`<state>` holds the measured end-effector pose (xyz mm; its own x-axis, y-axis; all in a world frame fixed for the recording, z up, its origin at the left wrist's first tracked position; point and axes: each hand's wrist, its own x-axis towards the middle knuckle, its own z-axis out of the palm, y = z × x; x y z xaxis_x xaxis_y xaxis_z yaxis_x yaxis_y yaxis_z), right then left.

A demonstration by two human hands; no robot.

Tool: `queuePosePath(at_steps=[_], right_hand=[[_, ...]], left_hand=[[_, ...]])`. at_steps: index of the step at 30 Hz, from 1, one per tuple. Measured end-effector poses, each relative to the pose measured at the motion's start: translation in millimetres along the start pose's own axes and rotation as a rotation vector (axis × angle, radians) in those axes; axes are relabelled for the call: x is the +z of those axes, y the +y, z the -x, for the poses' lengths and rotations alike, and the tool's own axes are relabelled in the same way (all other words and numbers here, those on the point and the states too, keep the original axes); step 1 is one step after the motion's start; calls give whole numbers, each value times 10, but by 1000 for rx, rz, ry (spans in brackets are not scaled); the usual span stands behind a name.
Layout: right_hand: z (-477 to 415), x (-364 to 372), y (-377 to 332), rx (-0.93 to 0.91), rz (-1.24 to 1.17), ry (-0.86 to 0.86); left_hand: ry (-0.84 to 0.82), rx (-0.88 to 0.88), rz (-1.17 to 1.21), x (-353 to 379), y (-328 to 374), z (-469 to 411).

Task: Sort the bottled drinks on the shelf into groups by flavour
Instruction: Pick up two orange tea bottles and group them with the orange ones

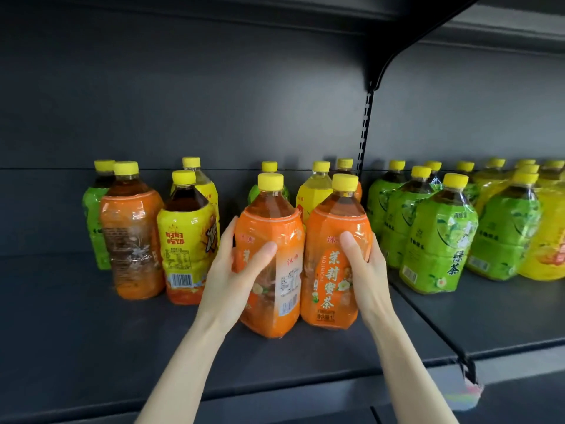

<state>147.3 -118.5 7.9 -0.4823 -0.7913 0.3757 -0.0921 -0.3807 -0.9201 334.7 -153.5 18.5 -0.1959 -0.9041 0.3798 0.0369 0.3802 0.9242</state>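
Observation:
Two orange-labelled tea bottles with yellow caps stand side by side at the middle of the dark shelf [91, 316]. My left hand [232, 270] grips the left orange bottle [275, 228], thumb across its front. My right hand [363, 264] grips the right orange bottle [330, 228] from its right side. A third orange bottle [131, 228] stands further left, next to a yellow-labelled bottle [186, 237] and a green one [91, 215]. Behind the held pair are a yellow bottle [315, 191], a green bottle and another orange one, mostly hidden.
On the right shelf section stands a cluster of green-labelled bottles [437, 240], with several yellow-labelled ones [547, 240] at the far right. A black slotted upright [365, 133] and bracket divide the two sections. Another shelf runs overhead.

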Motion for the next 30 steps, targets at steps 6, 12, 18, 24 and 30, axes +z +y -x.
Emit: queuePosePath(at_steps=[6,12,18,24,30], right_hand=[[184,-18,-48,35,-22,43],[387,-31,-184,-14,17,123],[576,-416,-405,-30,82,211],[765,-1208,-715,-57,105,354],[1129,-2447,-928,-43,177,469]], left_hand=[[87,-89,-102,82,-11,200],[164,20,28,236,66,290],[150,76,-1,506,237,437],[19,110,47,1189,475,661],[-91,100,99,2351,579,1179]])
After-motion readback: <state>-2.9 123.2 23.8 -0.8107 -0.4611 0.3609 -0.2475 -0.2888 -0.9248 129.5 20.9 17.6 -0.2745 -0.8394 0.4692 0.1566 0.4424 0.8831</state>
